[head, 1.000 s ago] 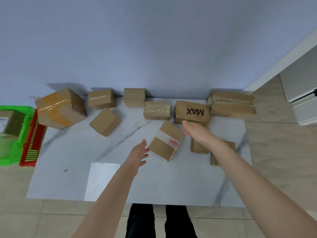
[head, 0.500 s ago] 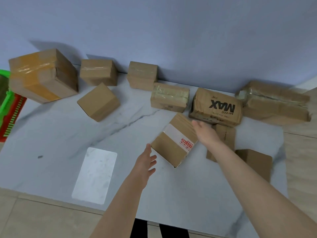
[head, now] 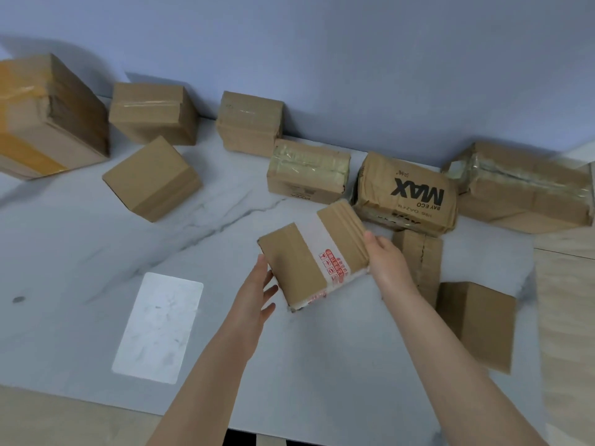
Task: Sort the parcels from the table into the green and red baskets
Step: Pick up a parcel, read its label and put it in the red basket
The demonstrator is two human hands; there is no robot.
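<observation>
A: Where was the parcel?

B: The brown cardboard parcel [head: 317,257], banded with white tape printed in red, sat tilted over the middle of the white marble-patterned table [head: 96,252], between the two hands. I couldn't tell whether its near corner touched the tabletop.

A: And the hands?

B: The right hand [head: 384,255] gripped its right end, with the thumb lying over the top edge and the other fingers hidden behind it. The left hand [head: 257,284] was open, fingers straight and spread, at the parcel's lower left edge. Touching or just short, I couldn't say.

A: What lay round it?

B: Just behind it were a crumpled brown box printed "MAX" [head: 409,194] and a brown box wrapped in clear tape [head: 309,172], side by side. A plain brown cardboard box [head: 151,180] stood well to the left, and a large box with orange tape [head: 42,123] was at the far left.
</observation>
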